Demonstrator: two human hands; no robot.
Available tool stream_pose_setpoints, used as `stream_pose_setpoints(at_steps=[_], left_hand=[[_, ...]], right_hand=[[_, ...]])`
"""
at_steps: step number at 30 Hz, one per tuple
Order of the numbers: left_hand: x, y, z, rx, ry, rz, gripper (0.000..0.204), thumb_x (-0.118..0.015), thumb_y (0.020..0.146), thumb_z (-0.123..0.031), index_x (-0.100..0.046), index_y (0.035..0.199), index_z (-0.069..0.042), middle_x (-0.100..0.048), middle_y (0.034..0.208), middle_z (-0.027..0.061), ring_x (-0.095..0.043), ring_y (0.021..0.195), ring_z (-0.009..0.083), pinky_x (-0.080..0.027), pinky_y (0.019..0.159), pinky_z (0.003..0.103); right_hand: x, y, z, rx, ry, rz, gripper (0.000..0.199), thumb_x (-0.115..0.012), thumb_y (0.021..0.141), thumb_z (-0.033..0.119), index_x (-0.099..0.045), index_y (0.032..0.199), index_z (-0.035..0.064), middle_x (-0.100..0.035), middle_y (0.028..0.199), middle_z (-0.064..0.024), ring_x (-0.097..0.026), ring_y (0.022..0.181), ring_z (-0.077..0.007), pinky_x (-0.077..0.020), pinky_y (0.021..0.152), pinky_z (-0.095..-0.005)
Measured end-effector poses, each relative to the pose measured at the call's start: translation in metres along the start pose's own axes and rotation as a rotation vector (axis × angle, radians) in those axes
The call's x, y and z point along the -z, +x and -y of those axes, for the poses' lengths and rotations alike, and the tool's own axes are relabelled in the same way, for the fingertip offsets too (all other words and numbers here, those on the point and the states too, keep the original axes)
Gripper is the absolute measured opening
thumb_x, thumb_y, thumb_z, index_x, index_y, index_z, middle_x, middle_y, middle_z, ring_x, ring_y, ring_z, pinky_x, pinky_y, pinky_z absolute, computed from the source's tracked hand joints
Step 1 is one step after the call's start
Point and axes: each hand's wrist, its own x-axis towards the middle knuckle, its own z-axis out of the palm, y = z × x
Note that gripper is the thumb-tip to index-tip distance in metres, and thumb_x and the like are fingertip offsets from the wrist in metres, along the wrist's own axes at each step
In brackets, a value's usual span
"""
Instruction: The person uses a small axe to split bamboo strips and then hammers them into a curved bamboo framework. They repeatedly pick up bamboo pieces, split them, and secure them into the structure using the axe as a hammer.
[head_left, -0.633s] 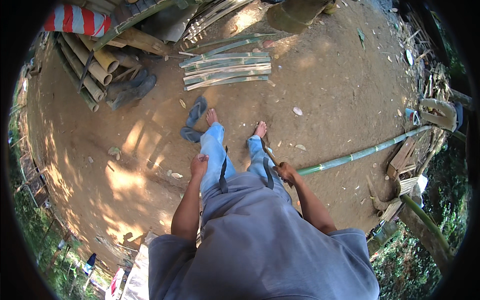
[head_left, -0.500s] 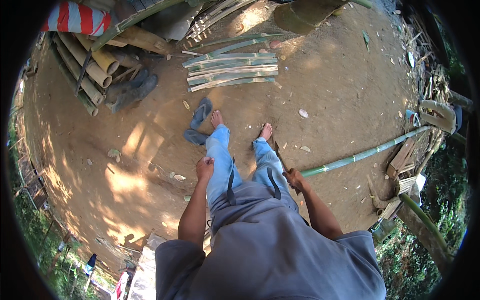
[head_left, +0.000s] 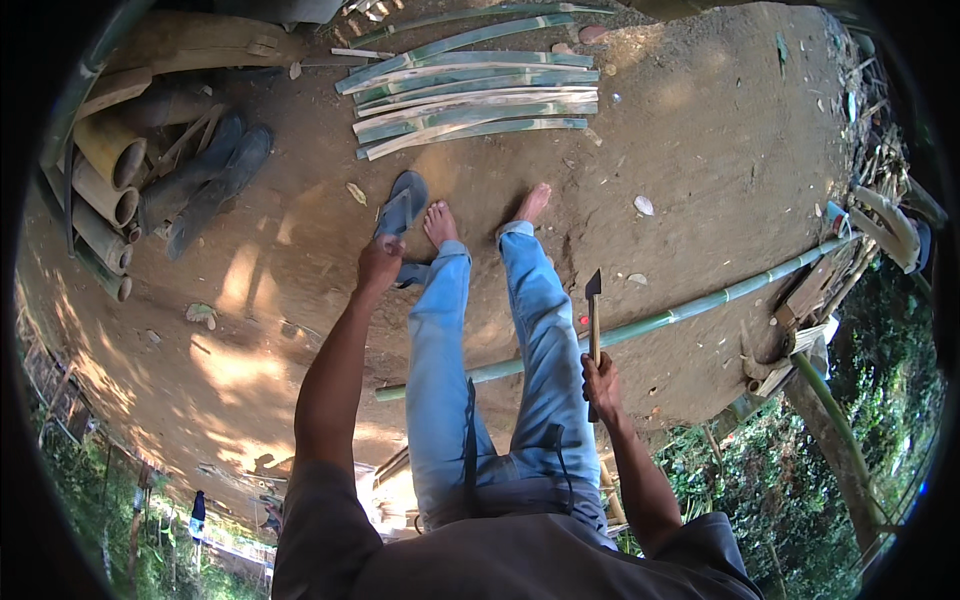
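My right hand (head_left: pixel 601 388) is wrapped round a machete (head_left: pixel 595 325), held upright beside my right thigh. Its dark, angled tip points away from me, and a short dark end shows below my fist. My left hand (head_left: pixel 380 262) hangs loosely curled, slightly blurred, above a pair of dark flip-flops (head_left: pixel 402 203); I see nothing held in it. Across the ground runs a long green bamboo pole (head_left: pixel 690 308), passing behind my legs. Farther ahead, several split bamboo strips (head_left: pixel 475 100) lie side by side beyond my bare feet.
At the far left, cut bamboo poles (head_left: pixel 103 207) are stacked beside dark rubber boots (head_left: pixel 220 185). Wood scraps (head_left: pixel 803 290) lie near the pole's right end. A thick trunk (head_left: pixel 830 440) and greenery border the lower right. Dry leaves dot the dirt.
My left hand has moved forward and left, over the flip-flops. My right hand has shifted slightly, turning the machete more upright. My view has shifted, showing more of my legs.
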Motion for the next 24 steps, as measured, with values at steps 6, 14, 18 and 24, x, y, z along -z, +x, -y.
stream_pose_setpoints(at_steps=[6, 14, 18, 24], left_hand=[[-0.036, 0.151, -0.003, -0.080, 0.145, -0.066, 0.030, -0.064, 0.091, -0.029, -0.064, 0.106, -0.003, -0.068, 0.099, 0.0165, -0.065, 0.095, 0.0333, -0.050, 0.083, 0.040], [-0.097, 0.297, -0.032, -0.304, 0.413, -0.231, 0.044, -0.066, 0.088, -0.027, -0.055, 0.126, -0.009, -0.056, 0.127, 0.0170, -0.051, 0.121, 0.0338, -0.043, 0.097, 0.043], [-0.124, 0.320, -0.035, -0.348, 0.617, -0.365, 0.047, -0.069, 0.085, -0.024, -0.054, 0.127, -0.010, -0.054, 0.125, 0.0144, -0.048, 0.122, 0.0326, -0.043, 0.096, 0.047], [-0.117, 0.327, -0.024, -0.399, 0.782, -0.226, 0.041, -0.071, 0.082, -0.020, -0.058, 0.118, -0.007, -0.055, 0.112, 0.0162, -0.054, 0.109, 0.0351, -0.046, 0.087, 0.049]], right_hand=[[-0.044, 0.026, -0.018, 0.187, -0.417, -0.023, 0.033, -0.058, 0.095, 0.031, -0.048, 0.105, 0.0002, -0.056, 0.070, -0.0252, -0.055, 0.061, -0.0458, -0.0424, 0.056, -0.0489], [-0.038, 0.037, 0.002, 0.073, -0.503, -0.094, 0.033, -0.062, 0.092, 0.028, -0.047, 0.106, 0.0014, -0.058, 0.070, -0.0248, -0.060, 0.067, -0.0473, -0.0447, 0.057, -0.0517], [-0.036, 0.038, -0.001, 0.079, -0.553, -0.137, 0.035, -0.065, 0.089, 0.028, -0.048, 0.105, 0.0017, -0.058, 0.070, -0.0238, -0.060, 0.066, -0.0473, -0.0457, 0.058, -0.0526], [-0.031, 0.042, 0.003, -0.028, -0.480, -0.143, 0.037, -0.069, 0.086, 0.028, -0.049, 0.105, 0.0032, -0.062, 0.075, -0.0224, -0.063, 0.070, -0.0449, -0.0467, 0.063, -0.0539]])
